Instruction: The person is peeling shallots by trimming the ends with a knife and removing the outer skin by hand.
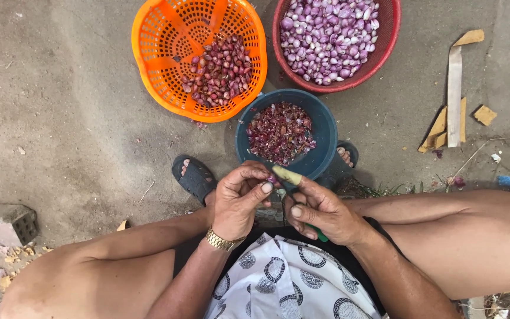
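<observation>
My left hand (238, 199), with a gold watch on its wrist, pinches a small purple shallot (272, 178) between thumb and fingers. My right hand (320, 211) grips a small knife (288, 175) with a green handle end showing below the palm; its pale blade rests against the shallot. Both hands hover just over the near rim of a dark blue bucket (326, 127) filled with reddish skins. An orange basket (166, 65) holds unpeeled red shallots. A red basin (385, 41) holds peeled pale purple shallots.
I sit low with bare knees spread, feet in dark sandals (193, 177) beside the bucket. A grey block (7, 223) lies at left on the concrete ground. Wood and cardboard scraps (454, 88) lie at right, with dry litter near the edges.
</observation>
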